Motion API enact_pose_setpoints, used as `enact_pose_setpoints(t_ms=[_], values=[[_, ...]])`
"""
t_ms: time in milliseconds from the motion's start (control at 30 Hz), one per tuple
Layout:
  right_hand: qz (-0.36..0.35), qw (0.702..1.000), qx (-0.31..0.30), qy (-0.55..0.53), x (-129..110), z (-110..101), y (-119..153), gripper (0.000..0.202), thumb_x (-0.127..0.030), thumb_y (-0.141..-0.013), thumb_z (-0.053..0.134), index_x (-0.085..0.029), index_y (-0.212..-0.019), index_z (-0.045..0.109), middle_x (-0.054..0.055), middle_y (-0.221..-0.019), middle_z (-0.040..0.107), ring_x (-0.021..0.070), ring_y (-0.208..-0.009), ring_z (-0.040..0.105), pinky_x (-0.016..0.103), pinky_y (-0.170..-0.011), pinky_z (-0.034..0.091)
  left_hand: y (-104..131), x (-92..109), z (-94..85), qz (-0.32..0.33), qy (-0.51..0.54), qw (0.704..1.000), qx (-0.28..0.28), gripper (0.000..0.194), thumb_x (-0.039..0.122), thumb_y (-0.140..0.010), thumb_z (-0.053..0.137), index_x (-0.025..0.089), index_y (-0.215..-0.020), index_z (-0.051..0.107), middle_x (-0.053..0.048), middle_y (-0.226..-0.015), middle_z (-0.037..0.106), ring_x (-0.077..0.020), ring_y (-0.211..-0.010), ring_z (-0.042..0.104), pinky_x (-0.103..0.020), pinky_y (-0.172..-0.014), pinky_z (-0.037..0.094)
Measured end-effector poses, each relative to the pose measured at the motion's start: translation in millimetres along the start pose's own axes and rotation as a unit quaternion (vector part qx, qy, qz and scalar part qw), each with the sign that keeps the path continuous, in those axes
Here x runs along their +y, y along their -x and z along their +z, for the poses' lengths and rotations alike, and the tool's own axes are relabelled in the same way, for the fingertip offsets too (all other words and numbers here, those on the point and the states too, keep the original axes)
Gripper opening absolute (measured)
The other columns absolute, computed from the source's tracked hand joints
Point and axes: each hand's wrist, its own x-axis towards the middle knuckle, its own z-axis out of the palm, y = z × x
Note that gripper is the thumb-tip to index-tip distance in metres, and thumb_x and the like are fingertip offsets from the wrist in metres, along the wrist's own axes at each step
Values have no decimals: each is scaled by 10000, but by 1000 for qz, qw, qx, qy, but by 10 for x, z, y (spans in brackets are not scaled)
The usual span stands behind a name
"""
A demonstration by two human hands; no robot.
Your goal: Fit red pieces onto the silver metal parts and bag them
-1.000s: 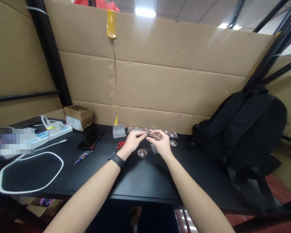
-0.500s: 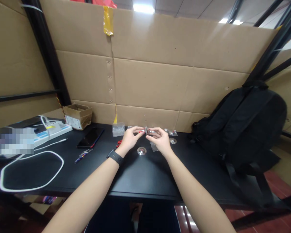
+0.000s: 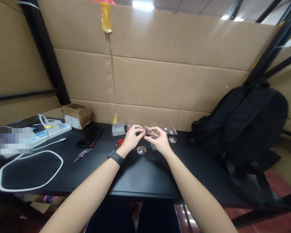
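Over the back part of the black table, my left hand [image 3: 133, 136] and my right hand [image 3: 159, 139] meet fingertip to fingertip. Between them they pinch a small shiny metal piece [image 3: 146, 132], partly covered by the fingers; its exact kind is too small to make out. Just below the hands a round, shiny metal disc [image 3: 141, 150] lies on the table. A second metal disc [image 3: 172, 139], ring-like, rests to the right of my right hand. Small red pieces [image 3: 119, 142] lie left of my left wrist. Part of a clear plastic bag [image 3: 153, 147] shows under my right hand.
Clear bags [image 3: 118, 128] line the back by the cardboard wall [image 3: 145, 81]. To the left are a phone [image 3: 90, 137], a keychain [image 3: 82, 155], an open cardboard box [image 3: 78, 116], a power strip [image 3: 52, 132] and a white cable [image 3: 30, 190]. A black backpack [image 3: 252, 129] stands at right.
The small metal piece between my fingertips has turned and now looks narrower and upright. My hands have barely shifted. The view has tilted slightly.
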Motion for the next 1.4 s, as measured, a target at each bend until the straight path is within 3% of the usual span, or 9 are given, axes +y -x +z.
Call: enact_pose_setpoints(t_ms=[167,367,567,733,933,1167,1233,1333,1400], values=[[3,1000,2,-2,23,-9,-2,473,-376,-610,893,-218,-976,638,103,-1191,709,284,-1072,703,399,-882,603,24,8,27,11,-8,1000,0,139,290,-876,640,203,-888,747,-72,-1040,644,-222,-1054,620,-377,-1008,465],[25,999,22,-24,66,28,-3,400,-376,-608,898,-196,-864,649,109,-1118,736,258,-934,738,402,-869,600,47,23,66,-1,-50,998,44,95,244,-841,675,212,-884,754,-65,-1038,626,-223,-1031,611,-379,-983,467],[21,1000,1,17,38,16,-15,305,-474,-822,715,-199,-951,696,89,-1054,736,228,-877,726,331,-735,594,36,17,78,-33,-33,998,52,120,286,-852,676,210,-899,756,-67,-1043,625,-223,-1030,615,-387,-994,461],[-26,995,-12,98,16,-50,-24,232,-430,-849,691,-213,-931,689,52,-869,719,217,-771,696,338,-717,568,29,23,62,-34,-9,999,3,153,321,-871,664,205,-837,758,-68,-1021,643,-220,-1004,620,-384,-982,454],[-137,959,-18,249,-42,-87,-21,129,-303,-934,573,-209,-883,644,79,-1018,647,209,-916,627,301,-703,512,22,41,61,-27,33,998,-38,238,359,-898,628,190,-777,744,-74,-936,690,-230,-979,616,-389,-945,452],[-162,945,-42,280,5,-101,-23,99,-240,-981,482,-212,-930,563,94,-1103,552,219,-1080,556,361,-904,482,24,46,71,-33,47,997,-54,240,379,-880,646,182,-779,740,-82,-942,708,-235,-974,629,-388,-955,453],[-176,941,-44,287,11,-108,-23,110,-229,-991,462,-214,-927,550,92,-1092,541,220,-1100,543,394,-992,441,19,45,76,-38,59,997,-43,262,391,-909,602,180,-836,738,-88,-984,712,-235,-1002,631,-390,-968,455],[-180,937,-52,295,30,-118,-21,121,-217,-998,442,-214,-932,543,96,-1101,520,225,-1142,523,413,-1044,410,9,63,71,-62,111,992,-9,311,409,-955,527,194,-1108,693,-97,-1181,685,-226,-1106,617,-384,-1008,452],[-177,935,-55,301,53,-124,-17,111,-211,-994,443,-213,-940,540,103,-1130,500,230,-1177,506,420,-1059,404,9,97,53,-71,149,985,-38,367,428,-958,522,200,-1219,644,-98,-1256,662,-227,-1156,607,-377,-1026,452]])
